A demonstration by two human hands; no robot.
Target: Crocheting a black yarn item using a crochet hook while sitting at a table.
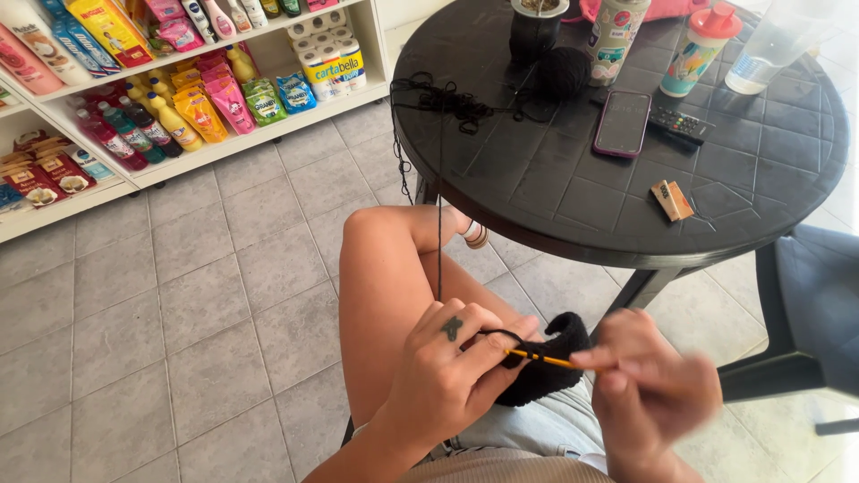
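The left hand (pixel 452 367) is curled, its fingers pressed together around a black crocheted piece (pixel 548 358) that sits just to its right over the lap, and a black yarn strand (pixel 439 224) rises from its knuckles up to the round black bench (pixel 716 179) well beyond it. The right hand (pixel 649 389), blurred, pinches the near end of a yellow crochet hook (pixel 541 359), whose tip reaches left into the piece between both hands. Far ahead of the hands, the bench carries a yarn ball (pixel 561 72), a phone (pixel 623 122) and a remote (pixel 680 123).
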